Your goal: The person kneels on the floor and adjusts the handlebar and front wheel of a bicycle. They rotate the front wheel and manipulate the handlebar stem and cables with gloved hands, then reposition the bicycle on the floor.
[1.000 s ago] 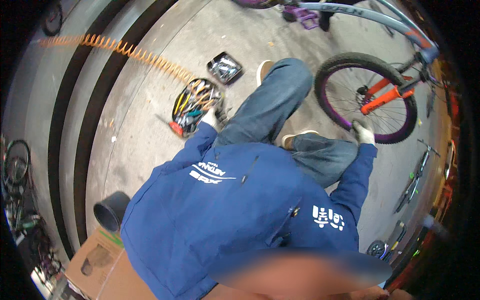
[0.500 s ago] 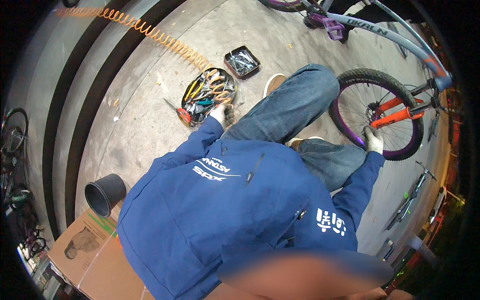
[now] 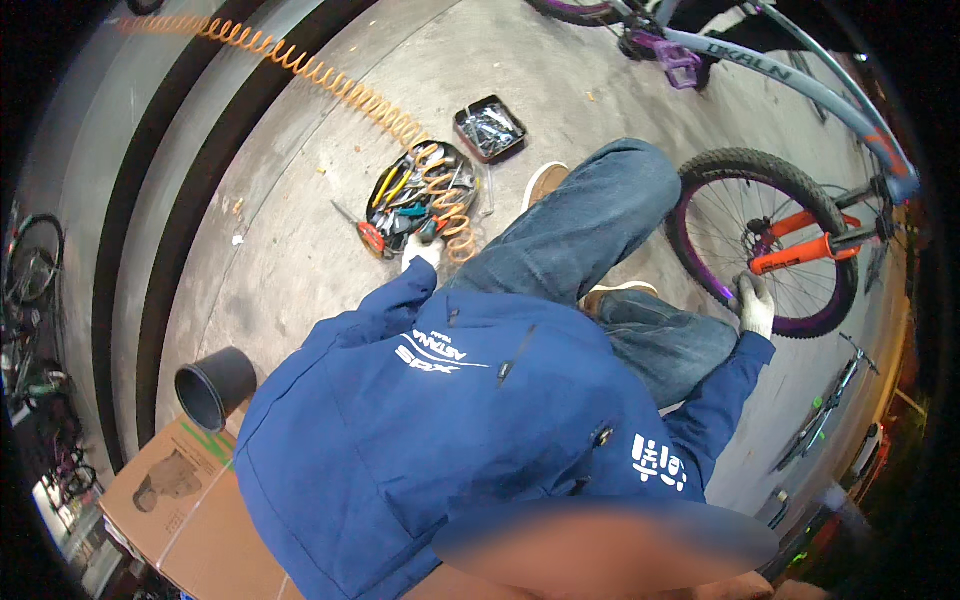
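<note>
My left hand (image 3: 421, 249), in a pale glove, reaches to the near edge of a round dark tray of tools (image 3: 378, 207). Its fingers are curled at a dark-and-red handle, too small to name. Yellow-handled pliers (image 3: 397, 187) lie inside the tray, and red-handled scissors (image 3: 370, 238) rest at its left edge. An orange coiled hose (image 3: 441, 185) hangs over the tray's right side. At the right, my gloved right hand (image 3: 756, 304) is closed on the near-left part of a bicycle wheel (image 3: 708, 270) with a knobby tyre and purple rim, beside the orange fork (image 3: 797, 254).
A square box of small metal parts (image 3: 490, 130) sits beyond the tool tray. The grey bicycle frame (image 3: 765, 62) rises at upper right. Behind my left side are a black bucket (image 3: 213, 388) and a cardboard box (image 3: 190, 500). Another bicycle (image 3: 825, 400) lies at far right.
My left hand has come away from the hose coils, slightly left, to a handle at the tray's near edge. The hose end now hangs loose. My right hand stays at the wheel.
</note>
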Tool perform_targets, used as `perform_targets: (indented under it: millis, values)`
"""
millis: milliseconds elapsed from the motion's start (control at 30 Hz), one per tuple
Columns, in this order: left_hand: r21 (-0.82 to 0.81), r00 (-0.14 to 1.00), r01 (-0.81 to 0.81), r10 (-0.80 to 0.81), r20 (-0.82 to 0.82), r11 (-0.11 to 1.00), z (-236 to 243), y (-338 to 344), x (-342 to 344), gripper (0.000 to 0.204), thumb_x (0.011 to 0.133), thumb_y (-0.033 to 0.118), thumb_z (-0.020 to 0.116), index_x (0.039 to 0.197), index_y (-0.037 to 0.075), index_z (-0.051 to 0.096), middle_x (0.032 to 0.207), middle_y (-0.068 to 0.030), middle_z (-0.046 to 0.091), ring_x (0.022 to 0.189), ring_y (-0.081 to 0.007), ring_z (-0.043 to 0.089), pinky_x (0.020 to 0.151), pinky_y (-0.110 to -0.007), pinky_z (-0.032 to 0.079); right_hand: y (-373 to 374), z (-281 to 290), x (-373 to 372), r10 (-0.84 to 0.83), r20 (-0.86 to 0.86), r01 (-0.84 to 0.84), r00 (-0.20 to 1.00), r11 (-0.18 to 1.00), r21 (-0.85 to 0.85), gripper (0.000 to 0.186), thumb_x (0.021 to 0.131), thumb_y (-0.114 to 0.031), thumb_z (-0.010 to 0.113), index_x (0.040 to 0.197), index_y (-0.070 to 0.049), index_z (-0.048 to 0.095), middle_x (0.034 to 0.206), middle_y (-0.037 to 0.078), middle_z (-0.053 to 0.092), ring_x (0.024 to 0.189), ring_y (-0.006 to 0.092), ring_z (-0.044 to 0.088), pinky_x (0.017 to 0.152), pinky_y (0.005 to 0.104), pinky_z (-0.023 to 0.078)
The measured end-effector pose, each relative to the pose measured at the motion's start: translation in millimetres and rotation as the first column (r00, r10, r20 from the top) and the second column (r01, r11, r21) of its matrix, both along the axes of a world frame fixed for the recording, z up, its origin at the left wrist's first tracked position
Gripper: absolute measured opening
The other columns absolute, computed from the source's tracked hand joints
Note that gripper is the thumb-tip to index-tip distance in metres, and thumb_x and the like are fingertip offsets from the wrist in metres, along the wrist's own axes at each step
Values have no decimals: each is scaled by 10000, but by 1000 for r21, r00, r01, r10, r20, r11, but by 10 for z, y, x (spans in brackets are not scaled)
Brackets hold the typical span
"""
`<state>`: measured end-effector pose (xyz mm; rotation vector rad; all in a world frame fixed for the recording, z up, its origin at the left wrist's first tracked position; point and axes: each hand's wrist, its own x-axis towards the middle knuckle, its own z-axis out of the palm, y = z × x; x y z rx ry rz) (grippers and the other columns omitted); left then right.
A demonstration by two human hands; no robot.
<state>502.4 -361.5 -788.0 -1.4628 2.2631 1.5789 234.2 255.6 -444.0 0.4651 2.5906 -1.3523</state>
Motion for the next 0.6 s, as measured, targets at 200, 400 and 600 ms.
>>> perform_targets:
  millis: [200,400,600]
  values:
    - [-300,982,190,-187,40,935,533,7,-419,628,775,377,796,1227,-40,668,1106,-244,730,1042,-343,708,946,-407,549,-273,-6,-2,5,-19,-6,1000,999,-44,257,1039,-210,597,1182,-5,653,949,64,716,676,117,641,573,258,515]
    - [-173,939,323,-338,-64,930,854,17,-831,387,885,244,722,1172,-15,707,993,-221,757,904,-284,745,820,-383,575,-447,-68,-50,-17,-77,5,997,988,-156,255,1022,-133,587,1239,-3,611,900,93,694,688,159,675,597,284,541]
    - [-277,879,477,-455,144,834,759,-140,-823,307,939,251,670,1143,31,737,967,-214,745,896,-315,737,811,-389,564,-433,31,-17,-92,-22,86,996,975,-203,308,1053,-185,552,1308,-14,572,911,117,701,647,158,665,532,284,521]
